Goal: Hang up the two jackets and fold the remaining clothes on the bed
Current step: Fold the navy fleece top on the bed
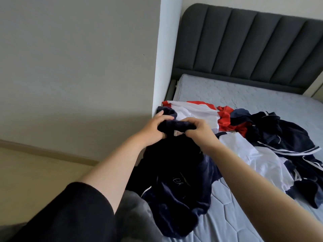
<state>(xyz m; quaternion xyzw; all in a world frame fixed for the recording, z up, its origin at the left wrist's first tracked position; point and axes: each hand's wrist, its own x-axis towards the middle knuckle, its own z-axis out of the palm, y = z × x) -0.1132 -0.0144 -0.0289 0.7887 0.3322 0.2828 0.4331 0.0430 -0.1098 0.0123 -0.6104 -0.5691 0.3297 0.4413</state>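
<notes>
- Head view: a dark navy jacket (176, 186) hangs from both hands over the near left edge of the bed (232, 222), its lower folds bunched on the mattress.
- Its collar is gathered between the two hands, above the rest of the garment; a small pale label shows just below the grip.
- Left hand (155, 127) grips the collar's left end, fingers curled round the fabric.
- Right hand (197, 129) pinches the collar's right end, fingers curled over it.
- Faint stitched lettering on the jacket's front is too dark to read, and the jacket's sleeves cannot be told apart in the folds.
- Behind the hands lies a white and red garment (195, 110), partly hidden by them.
- A white garment (253, 158) lies to the right of the jacket.
- Further right lies a navy garment with white stripes (283, 137), cut off by the frame edge.
- A grey padded headboard (244, 48) stands at the far end.
</notes>
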